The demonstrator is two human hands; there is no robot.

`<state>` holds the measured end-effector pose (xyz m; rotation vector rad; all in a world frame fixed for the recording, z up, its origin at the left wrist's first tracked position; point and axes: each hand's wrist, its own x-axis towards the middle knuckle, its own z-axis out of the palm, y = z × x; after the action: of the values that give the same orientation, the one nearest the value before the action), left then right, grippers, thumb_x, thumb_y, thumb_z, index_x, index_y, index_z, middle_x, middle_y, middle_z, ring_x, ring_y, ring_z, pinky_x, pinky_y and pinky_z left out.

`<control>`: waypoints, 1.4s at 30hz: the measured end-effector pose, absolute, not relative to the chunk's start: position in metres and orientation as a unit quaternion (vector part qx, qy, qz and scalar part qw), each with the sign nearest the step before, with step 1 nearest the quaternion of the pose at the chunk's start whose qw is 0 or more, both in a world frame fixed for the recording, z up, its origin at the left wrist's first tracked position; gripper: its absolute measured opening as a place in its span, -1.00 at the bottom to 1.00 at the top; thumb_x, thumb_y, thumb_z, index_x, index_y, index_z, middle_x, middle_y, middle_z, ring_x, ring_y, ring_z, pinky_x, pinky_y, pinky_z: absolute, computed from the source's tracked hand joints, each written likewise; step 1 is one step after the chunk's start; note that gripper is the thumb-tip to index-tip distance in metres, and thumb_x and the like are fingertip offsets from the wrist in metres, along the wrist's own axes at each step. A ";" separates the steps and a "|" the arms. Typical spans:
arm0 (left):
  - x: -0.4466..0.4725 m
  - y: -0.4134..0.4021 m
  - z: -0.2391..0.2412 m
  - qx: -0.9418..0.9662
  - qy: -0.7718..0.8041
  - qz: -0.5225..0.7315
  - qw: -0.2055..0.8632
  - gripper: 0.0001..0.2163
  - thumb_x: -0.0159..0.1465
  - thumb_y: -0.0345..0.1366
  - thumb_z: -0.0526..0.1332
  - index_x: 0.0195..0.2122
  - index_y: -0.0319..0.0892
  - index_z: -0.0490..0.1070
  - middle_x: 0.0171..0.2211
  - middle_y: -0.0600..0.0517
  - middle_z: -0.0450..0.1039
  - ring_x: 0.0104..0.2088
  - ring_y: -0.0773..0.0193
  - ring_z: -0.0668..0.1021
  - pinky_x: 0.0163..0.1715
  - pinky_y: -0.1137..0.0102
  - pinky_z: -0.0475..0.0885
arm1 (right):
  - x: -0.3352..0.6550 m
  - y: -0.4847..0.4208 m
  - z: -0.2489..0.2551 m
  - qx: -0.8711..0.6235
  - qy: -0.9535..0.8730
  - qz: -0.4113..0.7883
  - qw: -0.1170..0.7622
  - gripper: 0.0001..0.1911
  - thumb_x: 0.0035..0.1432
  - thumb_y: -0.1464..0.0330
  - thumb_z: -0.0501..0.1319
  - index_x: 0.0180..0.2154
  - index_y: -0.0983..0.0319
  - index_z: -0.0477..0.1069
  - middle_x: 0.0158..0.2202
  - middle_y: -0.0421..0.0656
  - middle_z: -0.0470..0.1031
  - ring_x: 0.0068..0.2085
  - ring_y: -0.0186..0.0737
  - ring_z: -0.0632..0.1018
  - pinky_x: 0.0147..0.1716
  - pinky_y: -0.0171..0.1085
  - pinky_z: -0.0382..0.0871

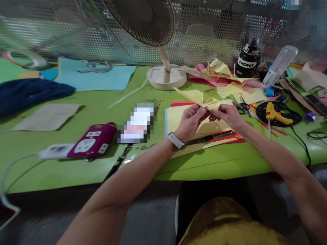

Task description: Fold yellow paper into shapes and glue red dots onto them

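A folded piece of yellow paper (192, 95) is pinched between my two hands, its pointed end sticking out to the upper left. My left hand (191, 120), below a watch with a pale band (176, 140), has thumb and fingers closed on one side of it. My right hand (227, 117) grips the other side, close to the left fingertips. Under both hands lies a stack of coloured sheets (176, 119) with yellow on top. A utility knife with an orange and black handle (219, 136) rests on the stack below my hands.
Right of my hands lie scissors (241, 107) and a yellow glue gun (277, 115) on a black plate. A fan (166, 77) stands behind, near a black bottle (247, 61) and paper scraps (217, 73). To the left are a phone (138, 124) and a purple power strip (93, 139).
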<state>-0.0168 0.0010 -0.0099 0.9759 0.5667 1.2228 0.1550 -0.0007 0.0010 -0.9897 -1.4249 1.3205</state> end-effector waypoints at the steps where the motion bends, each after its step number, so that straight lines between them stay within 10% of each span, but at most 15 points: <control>1: -0.017 0.001 -0.009 0.431 0.251 0.543 0.676 -0.73 0.07 -0.20 0.52 -0.41 -0.21 0.47 -0.40 0.04 0.58 -0.27 0.25 0.66 0.01 0.27 0.52 | 0.155 -0.001 0.001 -0.397 -0.575 0.540 0.469 -0.56 -0.08 -0.01 0.48 -0.45 0.22 0.52 -0.47 -0.21 0.61 -0.44 -0.32 0.61 -0.34 -0.29 0.50; 18: -0.017 -0.001 -0.005 0.456 0.259 0.516 0.677 -0.69 0.05 -0.14 0.53 -0.34 -0.20 0.49 -0.39 0.05 0.60 -0.27 0.26 0.66 -0.03 0.28 0.55 | 0.162 -0.005 0.006 -0.424 -0.590 0.533 0.434 -0.35 0.28 -0.10 0.05 -0.55 0.25 0.49 -0.56 -0.11 0.57 -0.53 -0.32 0.56 -0.49 -0.32 0.28; 24: -0.020 0.001 -0.003 0.473 0.274 0.504 0.669 -0.60 0.01 -0.07 0.55 -0.32 -0.18 0.44 -0.36 0.08 0.60 -0.25 0.26 0.66 0.06 0.22 0.52 | 0.163 -0.004 0.011 -0.420 -0.619 0.463 0.475 -0.47 0.08 -0.11 0.32 -0.55 0.19 0.35 -0.69 -0.31 0.38 -0.65 -0.44 0.35 -0.60 -0.37 0.23; 42: -0.020 -0.001 -0.003 0.555 0.358 0.447 0.604 -0.51 0.06 0.17 0.42 -0.42 -0.18 0.39 -0.45 0.00 0.56 -0.42 0.29 0.60 -0.53 0.49 0.44 | 0.157 -0.007 -0.001 -0.422 -0.652 0.424 0.465 -0.48 0.14 -0.10 0.27 -0.51 0.19 0.34 -0.56 -0.27 0.45 -0.57 -0.41 0.46 -0.55 -0.36 0.40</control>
<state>-0.0204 -0.0013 -0.0032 1.2837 0.8285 1.0342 0.1574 -0.0072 -0.0005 -1.0375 -1.6019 1.0417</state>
